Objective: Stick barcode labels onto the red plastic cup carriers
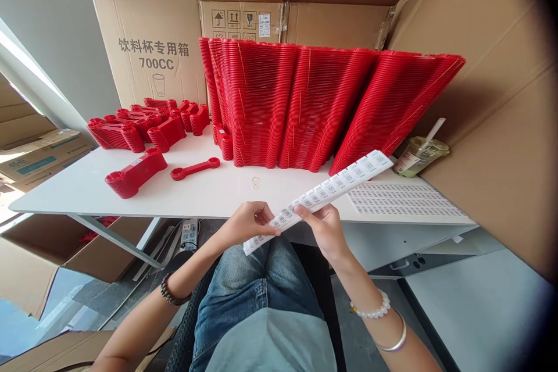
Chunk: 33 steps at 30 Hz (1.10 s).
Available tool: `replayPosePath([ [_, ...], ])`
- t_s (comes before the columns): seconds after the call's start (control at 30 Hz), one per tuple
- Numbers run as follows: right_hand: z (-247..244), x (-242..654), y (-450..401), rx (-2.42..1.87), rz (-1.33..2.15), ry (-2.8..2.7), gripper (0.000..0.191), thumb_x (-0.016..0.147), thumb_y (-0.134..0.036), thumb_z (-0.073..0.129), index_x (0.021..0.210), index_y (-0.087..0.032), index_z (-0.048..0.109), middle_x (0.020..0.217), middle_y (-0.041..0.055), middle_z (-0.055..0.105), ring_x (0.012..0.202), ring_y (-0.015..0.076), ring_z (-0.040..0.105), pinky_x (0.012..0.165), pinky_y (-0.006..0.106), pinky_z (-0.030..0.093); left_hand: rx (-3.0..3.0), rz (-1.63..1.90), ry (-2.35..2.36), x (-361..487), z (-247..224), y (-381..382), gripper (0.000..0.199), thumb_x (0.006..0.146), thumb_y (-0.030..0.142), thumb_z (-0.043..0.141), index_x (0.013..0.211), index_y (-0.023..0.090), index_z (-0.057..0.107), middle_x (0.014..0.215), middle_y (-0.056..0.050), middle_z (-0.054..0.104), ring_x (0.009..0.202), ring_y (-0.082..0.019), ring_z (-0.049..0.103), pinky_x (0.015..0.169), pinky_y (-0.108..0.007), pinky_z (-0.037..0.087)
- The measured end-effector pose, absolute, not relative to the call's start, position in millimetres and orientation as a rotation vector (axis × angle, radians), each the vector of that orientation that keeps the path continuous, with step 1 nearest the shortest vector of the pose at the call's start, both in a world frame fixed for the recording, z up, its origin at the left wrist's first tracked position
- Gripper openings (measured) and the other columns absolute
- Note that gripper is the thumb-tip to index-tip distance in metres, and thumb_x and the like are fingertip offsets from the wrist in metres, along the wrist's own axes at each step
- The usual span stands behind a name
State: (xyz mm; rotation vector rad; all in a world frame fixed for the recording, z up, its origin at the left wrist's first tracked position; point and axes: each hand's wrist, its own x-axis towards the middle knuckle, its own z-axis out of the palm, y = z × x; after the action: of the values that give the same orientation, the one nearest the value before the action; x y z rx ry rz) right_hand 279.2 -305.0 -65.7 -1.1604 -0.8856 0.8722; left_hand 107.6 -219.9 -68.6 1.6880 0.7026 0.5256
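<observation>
Slanting across my lap is a folded strip of white barcode labels (pixel 335 183), its far end up near the red stacks. My right hand (pixel 325 231) grips it around the middle, thumb on top. Closer to the lower end, my left hand (pixel 251 224) pinches the strip's edge with thumb and fingers. Beyond the strip, a single flat red piece with ringed ends (pixel 195 169) lies on the white table (pixel 209 197). Left of that sits a short bundle of the same red pieces (pixel 136 173). A thin rubber band (pixel 256 183) rests on the tabletop.
Tall stacks of red pieces (pixel 261 104) lean against cardboard (pixel 161 17) at the back. Several smaller red bundles (pixel 143 122) stand at left. A drink cup with a straw (pixel 418 156) tilts at right, behind a flat label sheet (pixel 405 199). An open carton (pixel 82 244) sits below left.
</observation>
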Motion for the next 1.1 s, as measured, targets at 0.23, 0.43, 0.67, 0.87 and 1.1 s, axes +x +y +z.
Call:
replayPosePath([
  [0.23,-77.1,260.9,-302.2,-1.134,1.031,-0.968,0.037,0.057,-0.045,0.088,0.078,-0.02,0.072,0.08,0.0038,0.077,0.081,0.0243,0.073,0.082,0.039,0.059,1.649,0.594,0.71,108.8,-69.5,-221.6,0.037,0.058,0.035,0.083,0.065,0.016,0.052,0.059,0.005,0.054,0.053,-0.008,0.046,0.052,-0.021,0.034],
  [0.43,-78.2,256.8,-302.9,-1.12,1.07,-1.008,0.028,0.06,-0.044,0.087,0.075,-0.022,0.076,0.08,0.0029,0.078,0.079,0.0237,0.073,0.085,0.04,0.058,1.634,0.589,0.749,111.4,-75.0,-221.5,0.036,0.054,0.034,0.086,0.062,0.015,0.056,0.054,0.005,0.053,0.051,-0.007,0.044,0.05,-0.02,0.031],
  [0.67,-78.4,257.3,-304.2,-1.119,1.085,-0.991,0.027,0.057,-0.04,0.089,0.073,-0.022,0.076,0.076,0.0031,0.077,0.08,0.025,0.073,0.084,0.04,0.058,1.596,0.46,0.704,108.3,-71.7,-221.8,0.033,0.056,0.037,0.086,0.068,0.011,0.069,0.058,0.001,0.062,0.052,-0.009,0.05,0.051,-0.021,0.036],
  [0.87,-79.0,266.2,-302.4,-1.113,1.005,-0.917,0.029,0.058,-0.038,0.089,0.077,-0.021,0.076,0.083,0.0035,0.078,0.086,0.0263,0.073,0.085,0.041,0.058,1.639,0.519,0.67,108.2,-70.4,-222.3,0.034,0.063,0.039,0.082,0.077,0.012,0.067,0.063,0.002,0.06,0.057,-0.009,0.049,0.054,-0.021,0.036],
  [1.1,-82.2,269.5,-297.8,-1.056,0.928,-0.857,0.039,0.061,-0.042,0.088,0.091,-0.024,0.07,0.095,0.0006,0.078,0.093,0.0217,0.072,0.091,0.038,0.056,1.796,0.61,0.776,105.2,-66.0,-220.4,0.035,0.061,0.038,0.079,0.06,0.015,0.052,0.058,0.006,0.048,0.057,-0.008,0.04,0.054,-0.021,0.033],
])
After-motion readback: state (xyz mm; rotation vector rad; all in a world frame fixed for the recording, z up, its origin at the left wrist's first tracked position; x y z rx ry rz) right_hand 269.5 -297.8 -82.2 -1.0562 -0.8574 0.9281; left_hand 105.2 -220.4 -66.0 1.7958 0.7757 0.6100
